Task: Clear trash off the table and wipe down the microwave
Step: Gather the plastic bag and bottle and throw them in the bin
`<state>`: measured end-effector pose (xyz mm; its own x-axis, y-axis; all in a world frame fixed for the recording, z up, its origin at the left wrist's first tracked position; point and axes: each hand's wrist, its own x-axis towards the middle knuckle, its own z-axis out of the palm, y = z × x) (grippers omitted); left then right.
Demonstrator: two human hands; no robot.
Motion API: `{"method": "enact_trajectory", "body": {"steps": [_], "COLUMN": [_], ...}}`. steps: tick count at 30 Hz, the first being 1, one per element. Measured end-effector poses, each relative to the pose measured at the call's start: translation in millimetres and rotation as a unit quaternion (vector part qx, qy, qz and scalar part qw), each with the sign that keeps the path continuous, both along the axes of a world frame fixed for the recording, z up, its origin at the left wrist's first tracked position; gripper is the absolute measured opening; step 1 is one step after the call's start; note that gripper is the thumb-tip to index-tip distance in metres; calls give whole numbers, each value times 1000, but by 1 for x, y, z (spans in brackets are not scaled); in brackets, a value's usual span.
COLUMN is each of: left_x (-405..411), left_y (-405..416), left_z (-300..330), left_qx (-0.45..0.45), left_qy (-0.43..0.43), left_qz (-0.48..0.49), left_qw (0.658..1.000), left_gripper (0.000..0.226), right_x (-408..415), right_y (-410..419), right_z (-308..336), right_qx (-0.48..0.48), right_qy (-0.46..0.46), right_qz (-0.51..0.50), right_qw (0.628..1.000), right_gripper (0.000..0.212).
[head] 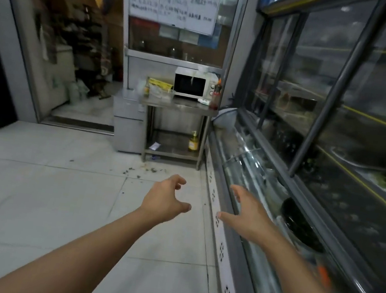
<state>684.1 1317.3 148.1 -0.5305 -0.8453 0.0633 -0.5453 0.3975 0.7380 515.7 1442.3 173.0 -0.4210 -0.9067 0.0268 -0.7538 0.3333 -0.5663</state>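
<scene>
A white microwave stands on a steel table against the far wall, well ahead of me. Left of it on the tabletop lie a yellow packet, clear plastic containers and a small bottle. A dark sauce bottle and a white scrap sit at the microwave's right. My left hand and my right hand are stretched out in front of me over the floor, fingers spread, holding nothing, far short of the table.
A long glass display counter runs along my right side. A small grey cabinet stands left of the table. A yellow bottle sits on the table's lower shelf. Debris is scattered on the tiled floor. An open doorway lies at the left.
</scene>
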Motion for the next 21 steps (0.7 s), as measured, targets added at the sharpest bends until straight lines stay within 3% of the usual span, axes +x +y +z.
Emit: {"method": "enact_trajectory", "body": {"steps": [10, 21], "left_x": [60, 19], "left_y": [-145, -333], "left_z": [16, 24], "left_qx": [-6, -16], "left_qy": [-31, -55], "left_qz": [73, 121], "left_qw": [997, 991], "left_gripper": [67, 67], "right_x": [40, -16], "right_y": [-163, -380], "right_z": [5, 13], "right_qx": [4, -4], "right_qy": [9, 24], "right_qz": [53, 110], "right_qw": [999, 994], "right_gripper": [79, 81]}}
